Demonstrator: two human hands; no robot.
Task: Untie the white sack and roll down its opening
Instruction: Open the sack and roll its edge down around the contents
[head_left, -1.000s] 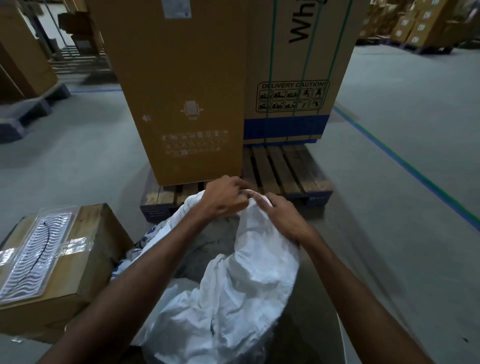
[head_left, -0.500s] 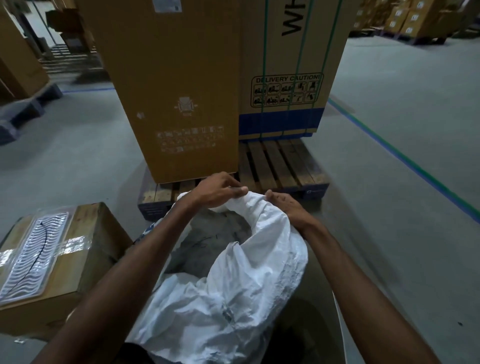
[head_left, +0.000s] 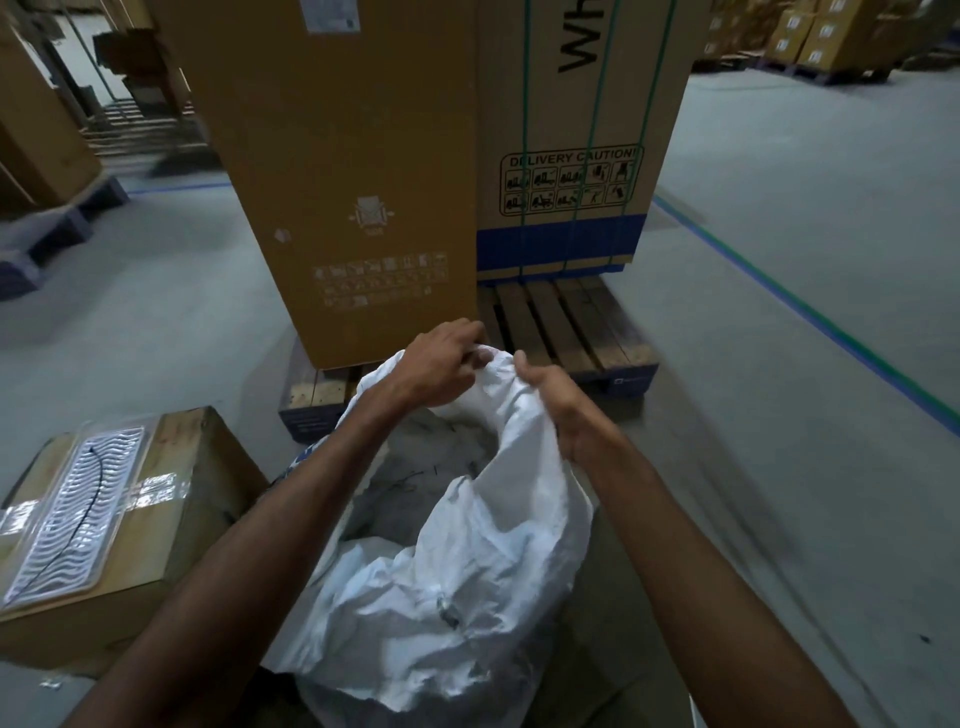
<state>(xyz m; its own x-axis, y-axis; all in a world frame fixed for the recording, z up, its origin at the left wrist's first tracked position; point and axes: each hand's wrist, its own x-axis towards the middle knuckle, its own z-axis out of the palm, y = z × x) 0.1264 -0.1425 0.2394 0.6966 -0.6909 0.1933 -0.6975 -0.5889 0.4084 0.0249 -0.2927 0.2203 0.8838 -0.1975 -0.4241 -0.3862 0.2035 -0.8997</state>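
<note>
Grey concrete warehouse floor all around me, and ahead a tall brown cardboard carton stands on the near left corner of a slatted wooden pallet, a strapped carton with a blue band beside it. At my left, a low brown cardboard box with a clear plastic packet taped on top. Right in front of me, on the floor just short of the pallet's near edge, the crumpled white woven sack. Its mouth gapes, grey contents showing inside, so I'd say the tie is off. No cord in view that I can be sure of. My left hand is clenched on the far rim, my right hand pinching the rim just beside it. Rolling down looks barely begun: the near side hangs in loose folds, no neat cuff yet.
</note>
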